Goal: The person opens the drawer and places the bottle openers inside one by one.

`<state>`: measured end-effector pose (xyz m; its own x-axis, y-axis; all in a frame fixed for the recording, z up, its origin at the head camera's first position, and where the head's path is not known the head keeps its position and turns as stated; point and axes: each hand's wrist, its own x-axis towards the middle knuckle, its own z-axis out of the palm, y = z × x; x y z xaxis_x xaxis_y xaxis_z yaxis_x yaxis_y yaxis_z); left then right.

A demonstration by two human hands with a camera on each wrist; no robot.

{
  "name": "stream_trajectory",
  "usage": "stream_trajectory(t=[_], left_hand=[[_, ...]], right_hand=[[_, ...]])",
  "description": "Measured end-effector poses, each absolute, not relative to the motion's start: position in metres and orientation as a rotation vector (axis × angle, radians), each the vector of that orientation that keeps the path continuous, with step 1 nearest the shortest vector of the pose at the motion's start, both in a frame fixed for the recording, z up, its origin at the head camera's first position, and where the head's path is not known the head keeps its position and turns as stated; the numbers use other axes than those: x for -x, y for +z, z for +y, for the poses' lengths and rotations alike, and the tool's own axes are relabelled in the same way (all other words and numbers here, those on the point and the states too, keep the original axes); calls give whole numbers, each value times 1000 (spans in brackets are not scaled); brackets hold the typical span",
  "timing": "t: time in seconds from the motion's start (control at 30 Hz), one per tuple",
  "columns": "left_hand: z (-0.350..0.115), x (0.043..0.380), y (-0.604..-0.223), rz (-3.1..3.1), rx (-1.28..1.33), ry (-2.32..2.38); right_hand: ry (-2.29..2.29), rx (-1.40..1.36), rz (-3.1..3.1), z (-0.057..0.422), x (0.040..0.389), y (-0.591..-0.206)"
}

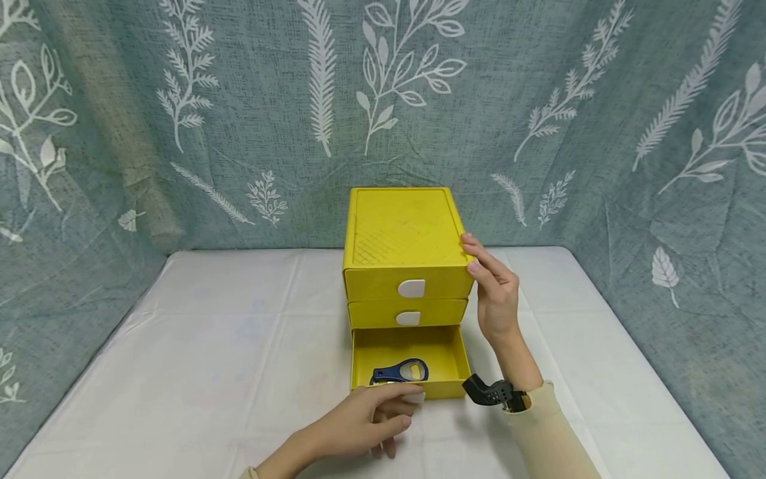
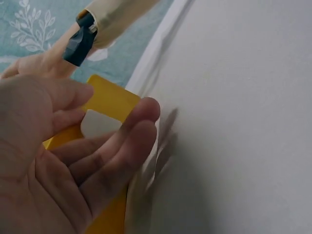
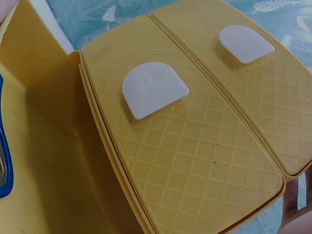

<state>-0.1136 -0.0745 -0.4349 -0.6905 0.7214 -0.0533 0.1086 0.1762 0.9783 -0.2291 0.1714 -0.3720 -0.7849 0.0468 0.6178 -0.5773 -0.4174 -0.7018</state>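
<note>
A yellow cabinet (image 1: 407,226) of stacked drawers has its bottom drawer (image 1: 407,342) pulled out. Inside that drawer lies a blue bottle opener (image 1: 402,371), only partly seen at the left edge of the right wrist view. My left hand (image 1: 365,416) is at the drawer's front, its forefinger along the upper edge by the white handle (image 2: 100,125), thumb and other fingers apart and loosely bent. My right hand (image 1: 497,286) rests against the cabinet's upper right side, fingertips at the top edge.
Two closed drawers sit above, with white tabs on the upper drawer (image 1: 383,286) and the middle drawer (image 3: 195,161). A white cloth (image 1: 239,346) covers the table. Behind it hangs a blue-green curtain (image 1: 251,120) with white leaf prints. A black strap (image 1: 493,392) circles the right wrist.
</note>
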Motion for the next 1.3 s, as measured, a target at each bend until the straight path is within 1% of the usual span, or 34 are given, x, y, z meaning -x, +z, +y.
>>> stream_trajectory(t=[0.17,0.4,0.53,0.73,0.87,0.97,1.3], left_hand=[[-70,112,-432,2042,-683,1496],[-68,113,-429,2178,-712,1381],[-68,112,-430,2209,-676,1363],[-64,108,-436,2254,-585,1534],[-58,108,-440,2292,-558,1695],[-54,110,-440,2331,-552,1728],[-51,107,-433,2739,-641,1387]], right_hand=[[2237,-739,-1405,172,229,-372],[2246,-739,-1406,172,229,-373],[2250,-729,-1404,172,228,-373],[2253,-727,-1418,173,229,-375],[2247,-735,-1417,174,229,-376],[2241,-740,-1410,173,229,-375],[2230,-756,-1405,172,229,-373]])
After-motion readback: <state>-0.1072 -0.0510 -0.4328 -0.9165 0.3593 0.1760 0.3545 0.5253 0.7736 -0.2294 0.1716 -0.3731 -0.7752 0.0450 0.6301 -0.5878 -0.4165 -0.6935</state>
